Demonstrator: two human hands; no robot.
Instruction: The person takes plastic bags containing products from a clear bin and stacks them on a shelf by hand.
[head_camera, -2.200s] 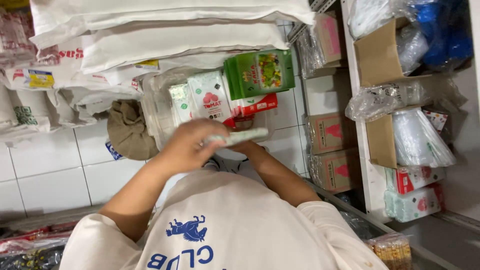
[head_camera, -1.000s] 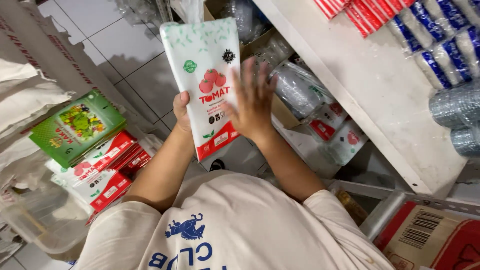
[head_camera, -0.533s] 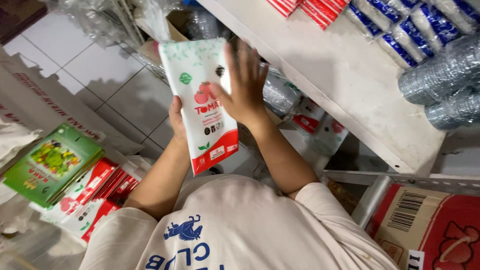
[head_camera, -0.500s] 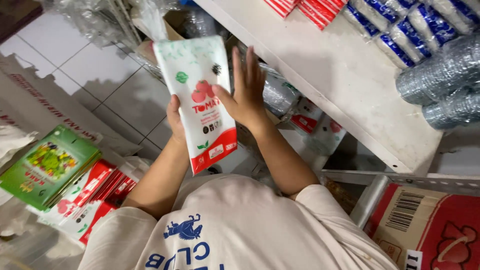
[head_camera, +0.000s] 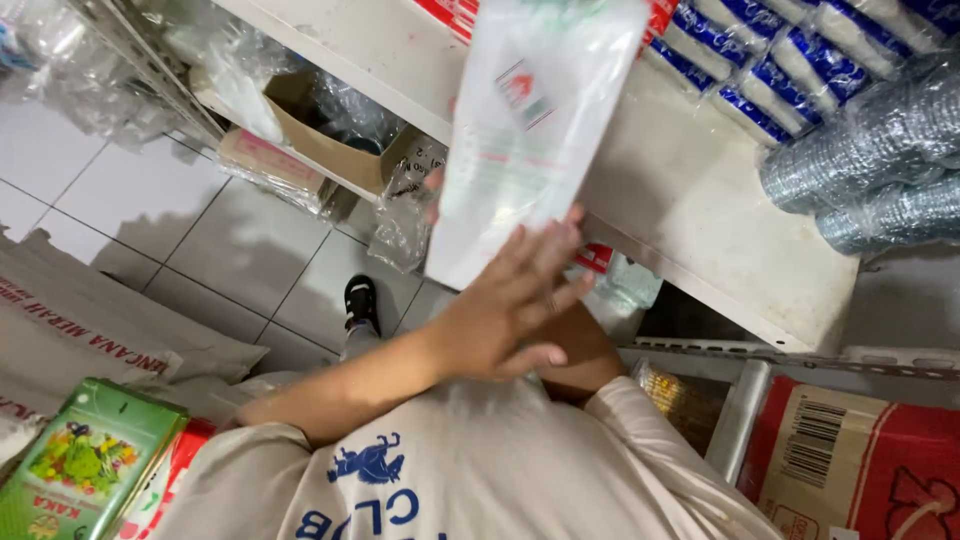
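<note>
A white shelf (head_camera: 700, 200) is loaded with blue-and-white packets (head_camera: 760, 75) and stacked foil cups (head_camera: 870, 170). On the tiled floor (head_camera: 200, 240), printed sacks (head_camera: 90, 330) are laid.

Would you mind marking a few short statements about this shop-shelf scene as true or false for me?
1. The white packet is raised in front of the white shelf. True.
2. The left hand is clenched in a fist. False: its fingers are spread flat under the packet.
3. Blue-and-white packs lie on the shelf. True.
4. The green box sits on the shelf. False: it lies low at the left, beside the sacks.
5. The floor is wooden. False: it is white tile.
</note>
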